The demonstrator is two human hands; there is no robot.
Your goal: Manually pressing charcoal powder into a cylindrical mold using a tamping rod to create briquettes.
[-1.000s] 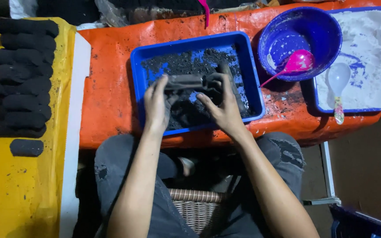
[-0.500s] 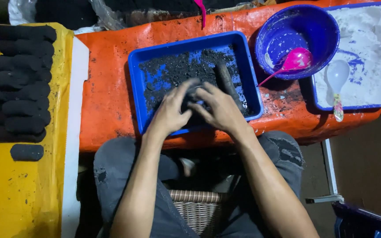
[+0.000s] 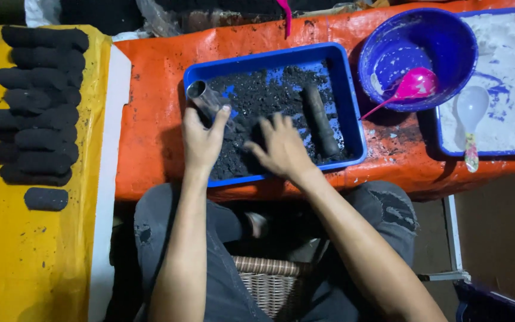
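Note:
A blue tray [image 3: 353,113] on an orange-covered table [image 3: 156,107] holds loose black crumbly material [image 3: 269,95]. My left hand [image 3: 201,140] grips a short metal tube [image 3: 204,98], tilted with its open end toward the tray's far left corner. My right hand [image 3: 281,149] lies palm down on the black material beside the tube, fingers spread. A dark rod-shaped piece [image 3: 321,119] lies in the tray's right half, clear of both hands.
Several black cylindrical briquettes [image 3: 40,101] are stacked on a yellow sheet [image 3: 31,256] at the left. A blue bowl [image 3: 448,36] with a pink spoon [image 3: 409,89] stands at the right, next to a tray of white powder [image 3: 508,65] with a white spoon [image 3: 471,116].
My left hand has lifted the metal tube clear toward the tray's left side. My right hand has parted from it and spread flat on the black material.

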